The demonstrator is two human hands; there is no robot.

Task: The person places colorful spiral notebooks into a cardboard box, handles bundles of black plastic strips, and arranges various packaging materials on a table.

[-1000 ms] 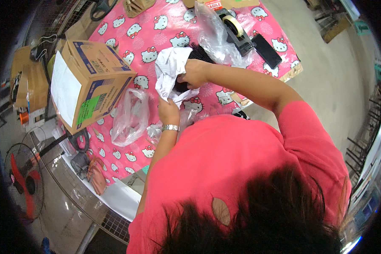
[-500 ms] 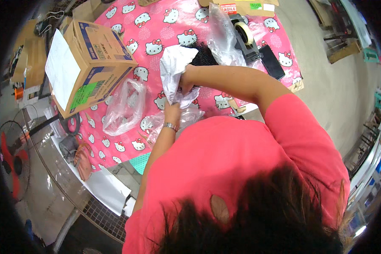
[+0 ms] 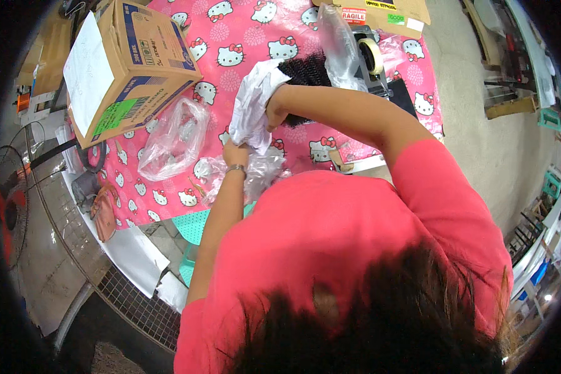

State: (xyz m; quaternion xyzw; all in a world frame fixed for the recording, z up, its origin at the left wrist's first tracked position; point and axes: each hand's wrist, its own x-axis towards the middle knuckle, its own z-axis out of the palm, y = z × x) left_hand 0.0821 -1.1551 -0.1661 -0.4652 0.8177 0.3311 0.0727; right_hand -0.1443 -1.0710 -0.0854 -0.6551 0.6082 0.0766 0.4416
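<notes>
A crumpled white sheet (image 3: pixel 250 103), cloth or thin paper, is bunched between my two hands over the pink table cover. My left hand (image 3: pixel 235 153), with a metal band on its wrist, grips its lower end with the fingers closed. My right hand (image 3: pixel 277 110) is curled against the sheet's right side, and its fingertips are partly hidden. A black, curly, hair-like bundle (image 3: pixel 310 70) shows beside the sheet, beyond my right forearm, which covers part of it. Crinkled clear plastic (image 3: pixel 260 176) lies just below my left hand.
A cardboard box (image 3: pixel 146 68) with a white sheet on its side stands at the left. Near it lies a clear plastic bag (image 3: pixel 177 143). A tape dispenser (image 3: pixel 371 59), more clear plastic (image 3: pixel 338 47) and a flat dark object (image 3: pixel 402 98) are at the right. A fan stands at far left.
The white sheet has been bunched together more, and more of the black curly bundle shows beside it. Both hands stay on the sheet. The whole view has shifted slightly.
</notes>
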